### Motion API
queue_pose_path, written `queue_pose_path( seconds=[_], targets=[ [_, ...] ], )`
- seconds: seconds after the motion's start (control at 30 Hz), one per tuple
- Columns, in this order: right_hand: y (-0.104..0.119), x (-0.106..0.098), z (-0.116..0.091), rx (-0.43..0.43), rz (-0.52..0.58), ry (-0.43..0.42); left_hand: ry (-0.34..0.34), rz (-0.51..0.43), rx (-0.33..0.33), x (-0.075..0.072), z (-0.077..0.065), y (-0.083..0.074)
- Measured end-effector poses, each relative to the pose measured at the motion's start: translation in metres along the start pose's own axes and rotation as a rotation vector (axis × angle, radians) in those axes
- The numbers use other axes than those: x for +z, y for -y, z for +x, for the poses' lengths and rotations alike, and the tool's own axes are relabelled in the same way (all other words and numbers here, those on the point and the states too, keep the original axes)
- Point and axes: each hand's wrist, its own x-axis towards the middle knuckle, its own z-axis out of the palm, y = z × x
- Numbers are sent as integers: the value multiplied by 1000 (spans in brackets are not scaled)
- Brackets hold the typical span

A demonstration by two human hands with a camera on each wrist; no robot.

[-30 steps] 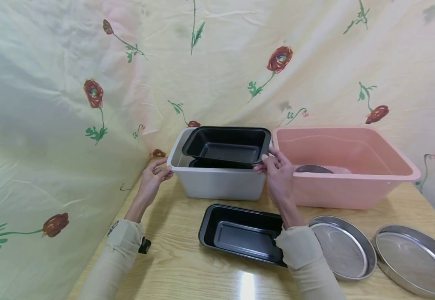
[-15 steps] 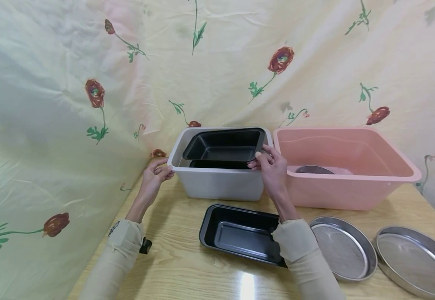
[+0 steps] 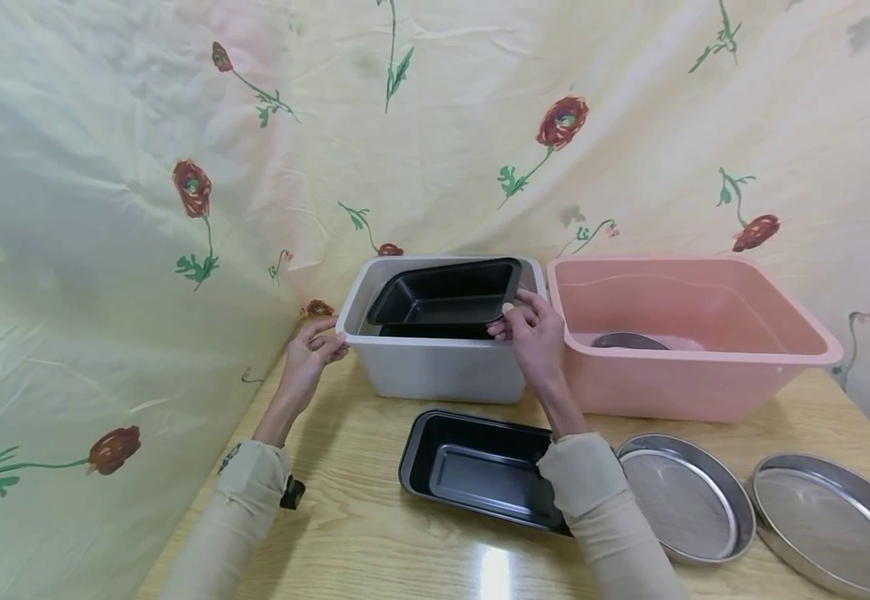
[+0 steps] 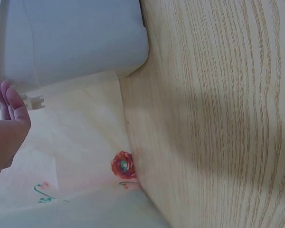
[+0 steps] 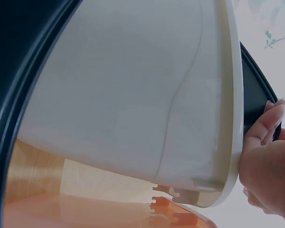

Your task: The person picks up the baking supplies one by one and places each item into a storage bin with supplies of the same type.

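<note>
A black loaf pan [image 3: 446,292] lies tilted in the white bin [image 3: 442,372], its right end raised. My right hand [image 3: 538,337] pinches the pan's right rim between thumb and fingers; the right wrist view shows this grip on the black rim [image 5: 259,90] above the bin's edge. Below it inside the bin, another black surface [image 3: 435,332] shows, mostly hidden. At the bin's left front corner, my left hand [image 3: 306,354] pinches the bin rim; the left wrist view shows the fingers against the bin wall [image 4: 80,42].
On the table in front of the bin lies another black loaf pan [image 3: 480,475], partly behind my right sleeve. A pink bin [image 3: 675,383] stands at right with a round metal pan [image 3: 628,340] inside. Two round metal pans, one nearer [image 3: 678,496] and one farther right [image 3: 828,517], lie before it.
My right hand has moved left and slightly down with the held loaf pan, which has shifted left into the white bin and tilted. The left hand stays on the bin rim.
</note>
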Motion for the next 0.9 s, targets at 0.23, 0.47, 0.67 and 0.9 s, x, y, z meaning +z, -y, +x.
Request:
queue_pose_path(
  seconds=[0.23,0.47,0.67,0.9],
  targets=[
    [4,1,2,46,-132,76,-4,-18,7,0,0,0],
    [8,-1,9,84,-193,132,-7,-18,14,2,0,-1],
    [8,-3,6,78,-199,145,-9,-9,7,2,0,0],
    [8,-9,-2,0,-100,90,-4,-5,12,1,-1,0]
  ],
)
